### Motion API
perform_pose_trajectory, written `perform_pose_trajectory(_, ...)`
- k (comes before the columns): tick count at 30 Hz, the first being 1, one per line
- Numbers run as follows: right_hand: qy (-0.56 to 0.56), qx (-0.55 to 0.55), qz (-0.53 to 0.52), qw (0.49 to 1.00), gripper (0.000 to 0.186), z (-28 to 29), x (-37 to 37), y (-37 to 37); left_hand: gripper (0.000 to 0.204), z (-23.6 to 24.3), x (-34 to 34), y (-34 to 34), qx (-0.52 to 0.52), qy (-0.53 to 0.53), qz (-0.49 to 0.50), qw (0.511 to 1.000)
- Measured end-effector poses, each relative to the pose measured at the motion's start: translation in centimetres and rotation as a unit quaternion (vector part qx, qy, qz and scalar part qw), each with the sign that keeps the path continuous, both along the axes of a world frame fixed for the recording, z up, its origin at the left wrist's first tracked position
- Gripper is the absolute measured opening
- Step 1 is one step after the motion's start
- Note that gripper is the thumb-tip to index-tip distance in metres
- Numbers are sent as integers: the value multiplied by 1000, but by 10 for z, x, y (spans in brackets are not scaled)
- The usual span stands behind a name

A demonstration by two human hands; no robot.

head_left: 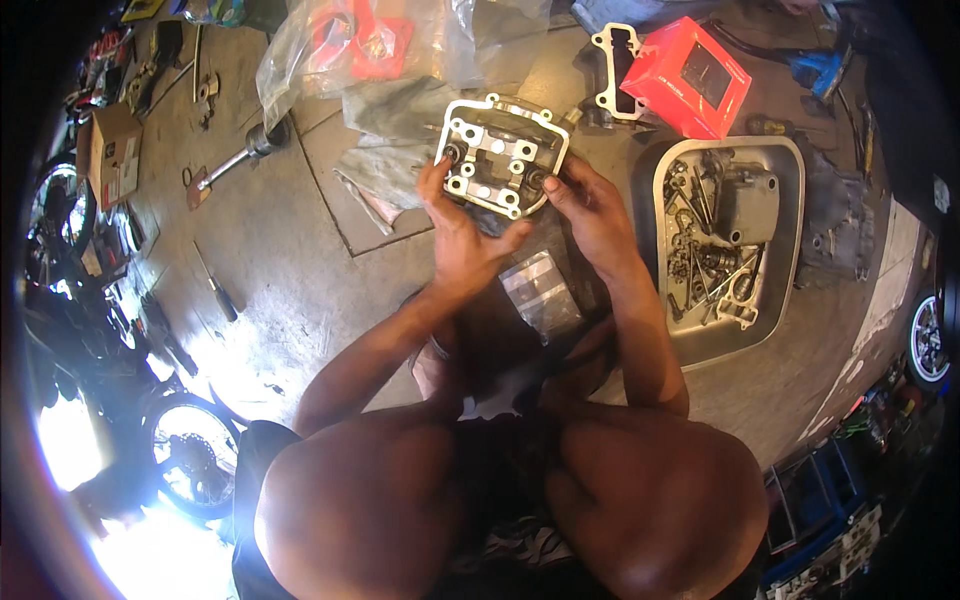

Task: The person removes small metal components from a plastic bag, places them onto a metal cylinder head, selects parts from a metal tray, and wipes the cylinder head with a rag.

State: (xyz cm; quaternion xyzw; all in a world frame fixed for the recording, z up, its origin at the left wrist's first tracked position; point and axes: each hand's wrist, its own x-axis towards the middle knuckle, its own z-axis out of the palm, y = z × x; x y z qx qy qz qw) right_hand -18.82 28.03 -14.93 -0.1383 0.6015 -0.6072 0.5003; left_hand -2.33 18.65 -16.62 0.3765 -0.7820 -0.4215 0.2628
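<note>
Between my two hands is a metal engine cylinder head [492, 168], its bolt holes and valve area facing up. My left hand [462, 232] grips its left side, fingers along the edge and thumb pointing right below it. On the right side, my right hand [592, 208] holds it with the thumb over the rim and the other fingers partly hidden underneath. A grey cloth [385, 150] lies just left of it. Beneath my wrists is a small clear plastic packet [542, 293] on the floor.
To the right, a metal tray [655, 345] holds bolts and engine parts. A red box [690, 78] and a gasket [607, 60] sit beyond it. Clear plastic bags [450, 45] lie at the far side; a piston with rod [262, 140] and a screwdriver [222, 298] are left.
</note>
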Motion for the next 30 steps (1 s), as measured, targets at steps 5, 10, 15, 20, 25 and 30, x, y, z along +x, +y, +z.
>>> perform_pose_trajectory(5, 18, 8, 15, 1000, 46, 6, -3, -1, 74, 48, -6, -16, -11, -88, 26, 996)
perform_pose_trajectory(10, -21, 5, 34, 999, 50, 15, -8, 0, 48, 65, -25, -37, -28, -184, 25, 982)
perform_pose_trajectory(15, -25, 7, 18, 1000, 55, 13, -8, 1, 58, 95, -27, -72, -82, -259, -61, 960)
perform_pose_trajectory(20, -20, 0, 20, 1000, 59, 13, -5, -4, 50, 82, -54, -91, -219, -110, -219, 944)
perform_pose_trajectory(25, -19, -31, 0, 999, 61, 6, -6, -4, 38, 62, -57, -82, -157, -127, -230, 952)
perform_pose_trajectory(30, 5, 17, 12, 1000, 63, -6, -7, 1, 36, 64, -56, -82, -196, -157, -244, 937)
